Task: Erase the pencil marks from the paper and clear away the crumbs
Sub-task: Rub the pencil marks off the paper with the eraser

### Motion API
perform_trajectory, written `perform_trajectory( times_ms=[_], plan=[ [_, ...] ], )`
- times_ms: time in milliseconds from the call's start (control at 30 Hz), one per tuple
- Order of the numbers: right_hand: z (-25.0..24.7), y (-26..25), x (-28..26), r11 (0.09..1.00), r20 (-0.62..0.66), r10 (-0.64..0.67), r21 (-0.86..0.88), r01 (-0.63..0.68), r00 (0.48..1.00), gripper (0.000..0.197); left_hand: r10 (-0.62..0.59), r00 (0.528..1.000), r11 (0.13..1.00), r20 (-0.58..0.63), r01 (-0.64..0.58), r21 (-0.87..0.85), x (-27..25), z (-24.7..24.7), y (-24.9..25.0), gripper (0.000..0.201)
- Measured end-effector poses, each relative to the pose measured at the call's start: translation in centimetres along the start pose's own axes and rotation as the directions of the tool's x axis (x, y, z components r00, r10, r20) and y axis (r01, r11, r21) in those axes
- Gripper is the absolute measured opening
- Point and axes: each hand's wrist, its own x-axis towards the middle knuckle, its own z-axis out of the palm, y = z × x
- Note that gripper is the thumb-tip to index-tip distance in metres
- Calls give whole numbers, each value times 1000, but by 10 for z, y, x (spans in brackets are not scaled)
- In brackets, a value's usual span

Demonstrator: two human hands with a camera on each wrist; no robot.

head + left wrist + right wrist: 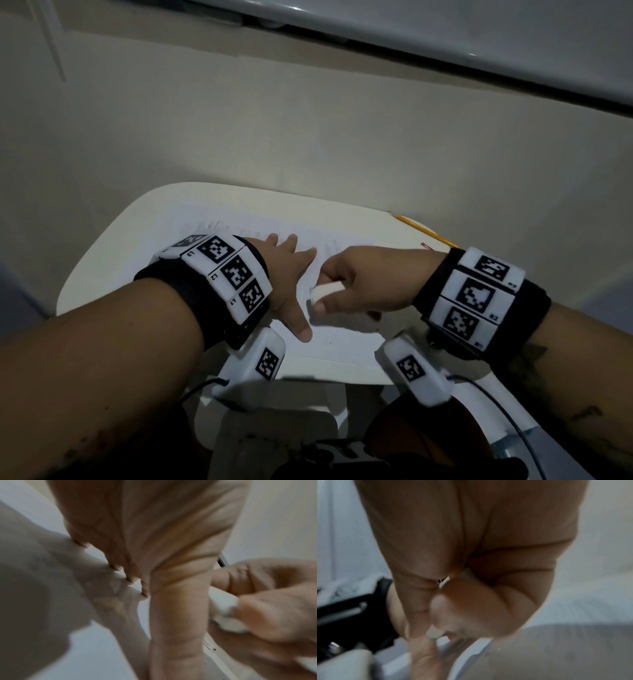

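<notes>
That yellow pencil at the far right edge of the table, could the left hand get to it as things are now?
Probably not easily. The left hand lies spread flat on the paper, and the right hand, pinching the eraser, sits between it and the pencil. The right hand is nearer.

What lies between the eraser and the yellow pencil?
The right hand gripping the eraser, then bare paper before the pencil; head view.

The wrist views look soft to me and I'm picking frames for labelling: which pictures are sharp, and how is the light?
Head view: dim but fairly sharp, the eraser in the right hand readable. Left wrist view: motion-blurred, with the left hand shadowing the paper. Right wrist view: blurred and close.
</notes>
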Motion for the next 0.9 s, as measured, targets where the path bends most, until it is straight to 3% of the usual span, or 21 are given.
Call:
perform_trajectory(
  times_ms=[33,100,167,233,267,333,367,433,500,567,667,767,833,900],
  plan=[
    [6,3,-2,970,99,-16,242,-8,995,30,2,1000,1000,7,-2,12,1,-1,-1,148],
    [20,8,-6,747,272,-101,656,-107,957,31,4,1000,1000,25,-5,23,3,-2,-2,149],
    [33,13,-7,536,298,-132,824,-185,945,28,3,999,1000,38,-4,18,3,-2,-3,149],
    [38,19,-1,348,177,-31,924,-155,984,26,9,1000,1000,29,-9,23,3,-2,-3,149],
    [36,23,2,273,65,69,958,-82,995,25,10,1000,1000,28,-11,25,3,-2,-3,149],
    [27,30,6,186,-139,252,978,93,958,26,3,999,1000,42,-4,22,1,-3,-3,148],
    [24,32,5,154,-187,289,977,148,939,24,0,999,1000,46,-1,27,1,-4,-2,147],
    [28,31,1,62,-166,207,986,156,964,26,0,999,999,41,-1,34,0,-4,-2,146],
    [41,25,-2,40,-60,42,997,58,997,37,0,999,1000,39,-1,25,-1,-4,-1,146],
    [51,22,0,77,-21,1,997,21,1000,32,-5,999,1000,39,4,25,0,-4,-1,146],
    [43,26,12,-12,-130,182,991,134,975,31,4,1000,999,25,-5,34,0,-3,-2,145],
    [28,36,14,0,-221,360,972,237,907,41,10,1000,999,17,-11,53,-1,-2,-3,145],
    [25,38,4,12,-156,313,987,160,937,47,14,1000,998,18,-15,54,-1,-2,-4,145],
    [31,36,-11,49,-2,159,999,-6,987,55,19,1000,998,16,-20,52,-1,-3,-3,144]
  ],
)
